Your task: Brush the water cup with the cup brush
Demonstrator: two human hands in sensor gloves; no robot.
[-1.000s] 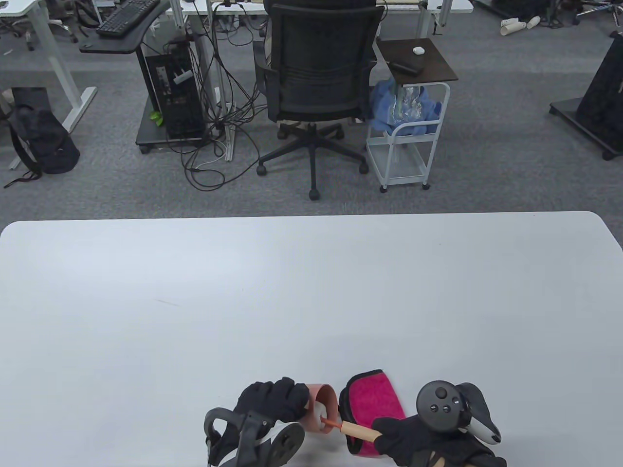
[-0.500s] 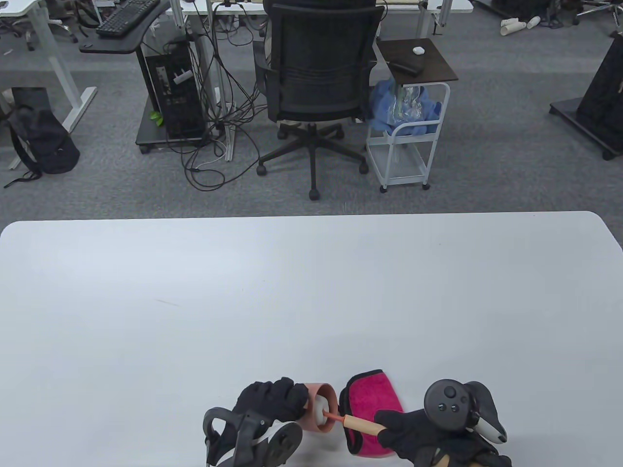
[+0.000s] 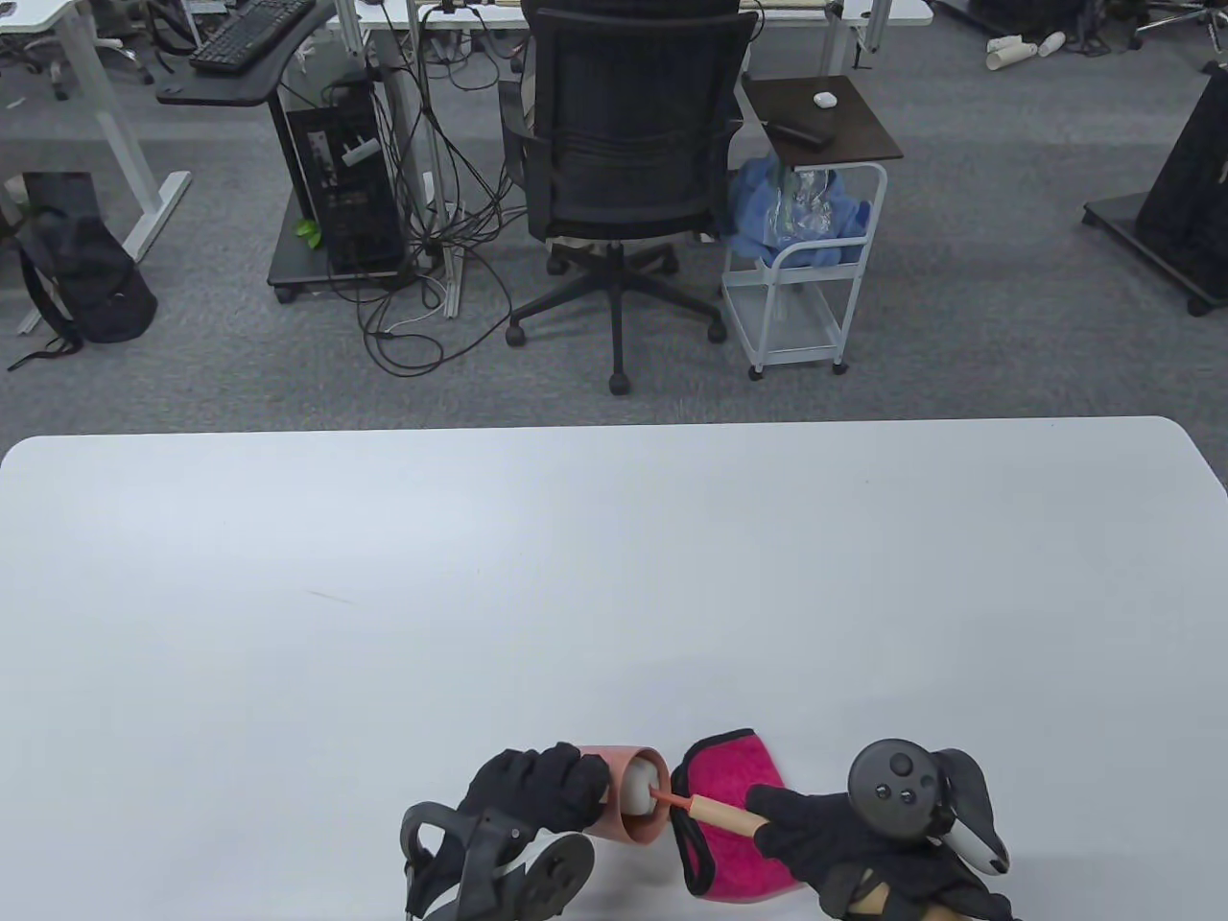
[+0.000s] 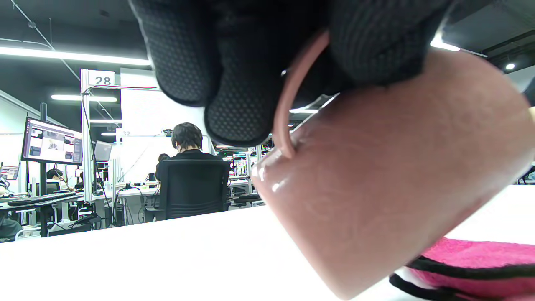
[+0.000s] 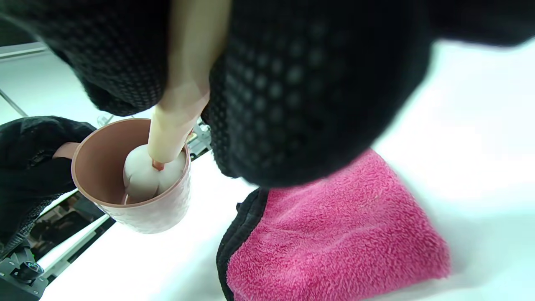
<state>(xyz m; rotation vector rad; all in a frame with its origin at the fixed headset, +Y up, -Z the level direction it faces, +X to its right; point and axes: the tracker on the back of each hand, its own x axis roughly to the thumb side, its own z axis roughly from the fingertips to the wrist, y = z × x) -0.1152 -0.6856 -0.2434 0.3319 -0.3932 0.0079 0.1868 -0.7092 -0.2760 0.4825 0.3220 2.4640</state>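
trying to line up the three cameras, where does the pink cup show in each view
Table view: the pink cup sits at bottom centre, tipped on its side, mouth toward the right hand.
Left wrist view: the cup fills the right half, under the left hand's fingers.
Right wrist view: it is at left, the cup brush inside it.
Shared landmark: the pink towel, right beside the cup in all three.

Cup [image 3: 628, 796] tipped further toward the right hand [image 3: 844, 844] since a second ago, mouth now turned more to the bench's right edge. Brush [image 3: 715, 814] raised, white head sunk deeper inside the cup instead of just at the rim. Right hand shifted slightly toward the bench's right edge, handle angled more steeply over the pink cloth [image 3: 739, 777].
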